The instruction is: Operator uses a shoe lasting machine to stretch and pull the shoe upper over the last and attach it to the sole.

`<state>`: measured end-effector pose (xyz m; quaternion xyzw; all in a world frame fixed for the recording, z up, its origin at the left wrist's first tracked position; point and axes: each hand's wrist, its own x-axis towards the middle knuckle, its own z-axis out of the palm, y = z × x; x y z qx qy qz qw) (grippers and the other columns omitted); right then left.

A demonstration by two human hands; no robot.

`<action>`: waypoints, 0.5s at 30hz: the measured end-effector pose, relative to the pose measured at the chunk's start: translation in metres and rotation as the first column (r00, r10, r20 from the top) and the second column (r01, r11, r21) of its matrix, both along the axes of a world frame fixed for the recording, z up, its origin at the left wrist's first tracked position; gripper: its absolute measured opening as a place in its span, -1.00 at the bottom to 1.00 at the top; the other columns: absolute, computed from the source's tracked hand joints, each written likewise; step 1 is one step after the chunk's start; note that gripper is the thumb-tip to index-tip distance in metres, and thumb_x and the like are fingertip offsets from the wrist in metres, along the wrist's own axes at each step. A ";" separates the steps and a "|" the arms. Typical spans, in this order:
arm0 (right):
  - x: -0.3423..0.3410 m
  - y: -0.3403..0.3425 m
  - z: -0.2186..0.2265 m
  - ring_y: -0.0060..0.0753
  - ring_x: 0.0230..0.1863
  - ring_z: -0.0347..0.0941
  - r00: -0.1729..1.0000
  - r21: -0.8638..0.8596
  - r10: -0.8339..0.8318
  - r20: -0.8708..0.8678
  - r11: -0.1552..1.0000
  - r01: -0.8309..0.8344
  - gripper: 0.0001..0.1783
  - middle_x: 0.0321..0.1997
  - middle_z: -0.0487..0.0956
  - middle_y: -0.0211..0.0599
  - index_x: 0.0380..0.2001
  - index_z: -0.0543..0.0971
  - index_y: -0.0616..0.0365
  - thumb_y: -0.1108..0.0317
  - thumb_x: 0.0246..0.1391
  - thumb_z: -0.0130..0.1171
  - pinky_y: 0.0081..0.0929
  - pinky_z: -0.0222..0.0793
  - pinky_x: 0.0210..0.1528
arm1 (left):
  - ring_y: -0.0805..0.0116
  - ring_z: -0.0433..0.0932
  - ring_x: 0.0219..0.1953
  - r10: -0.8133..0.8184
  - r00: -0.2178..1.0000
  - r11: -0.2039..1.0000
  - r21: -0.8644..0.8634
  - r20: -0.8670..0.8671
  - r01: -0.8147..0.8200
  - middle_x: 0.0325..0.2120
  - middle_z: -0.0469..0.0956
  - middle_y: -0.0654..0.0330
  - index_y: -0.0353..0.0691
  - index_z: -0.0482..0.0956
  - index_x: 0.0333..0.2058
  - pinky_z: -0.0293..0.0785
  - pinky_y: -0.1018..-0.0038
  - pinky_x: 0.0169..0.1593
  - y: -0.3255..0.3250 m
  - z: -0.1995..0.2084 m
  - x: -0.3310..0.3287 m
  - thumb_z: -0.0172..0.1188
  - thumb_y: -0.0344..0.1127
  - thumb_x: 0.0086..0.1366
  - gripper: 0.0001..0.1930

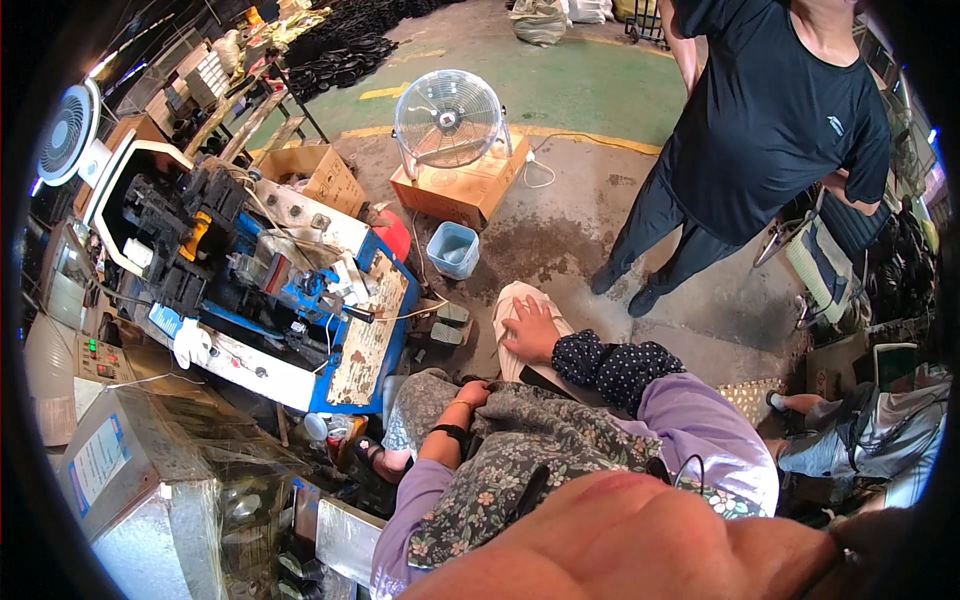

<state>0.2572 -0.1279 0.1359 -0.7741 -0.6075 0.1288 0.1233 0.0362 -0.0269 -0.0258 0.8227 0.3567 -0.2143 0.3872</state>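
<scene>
My right hand lies with fingers spread on a long, pale, cloth-like padded thing with a rounded far end. I cannot make out exactly what it is. A dark polka-dot sleeve cover wraps that forearm. On my lap, against the grey floral apron, rests my left hand with its fingers curled in. Whether anything is inside those fingers is hidden. To the left of both hands stands a blue and white machine with a worn, peeling top panel.
A wire-caged fan stands on a cardboard box, beside a light blue bucket. A person in dark clothes stands ahead on the right. Another person is at far right. A metal cabinet is at lower left.
</scene>
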 end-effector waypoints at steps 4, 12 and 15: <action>-0.001 0.000 0.000 0.28 0.42 -0.06 1.000 0.008 -0.001 0.011 1.000 0.001 -0.43 0.40 0.12 0.12 0.08 0.53 -0.05 -0.06 0.03 0.07 0.27 -0.12 0.34 | -0.04 0.60 -0.17 0.012 1.000 1.000 0.000 -0.006 -0.012 -0.25 0.63 -0.06 -0.24 0.64 -0.19 0.47 0.20 -0.07 0.000 -0.006 -0.001 0.10 -0.32 0.12 -0.71; -0.002 -0.001 -0.001 0.27 0.44 -0.10 1.000 -0.026 -0.024 0.006 0.999 0.024 -0.42 0.43 0.08 0.13 0.08 0.53 -0.05 -0.05 0.01 0.07 0.29 -0.15 0.35 | -0.04 0.61 -0.21 -0.008 0.999 1.000 -0.016 0.050 0.009 -0.30 0.62 -0.11 -0.26 0.65 -0.25 0.48 0.18 -0.11 0.000 -0.013 -0.004 0.11 -0.24 0.10 -0.70; -0.002 -0.001 0.000 0.28 0.44 -0.09 1.000 -0.050 -0.012 0.028 0.999 0.013 -0.42 0.43 0.08 0.13 0.10 0.51 -0.05 -0.03 0.01 0.08 0.30 -0.20 0.36 | -0.15 0.56 -0.17 -0.107 0.994 0.991 0.079 0.038 0.103 -0.28 0.60 -0.13 -0.24 0.65 -0.28 0.46 0.11 -0.08 0.002 -0.009 -0.001 0.10 -0.17 0.15 -0.70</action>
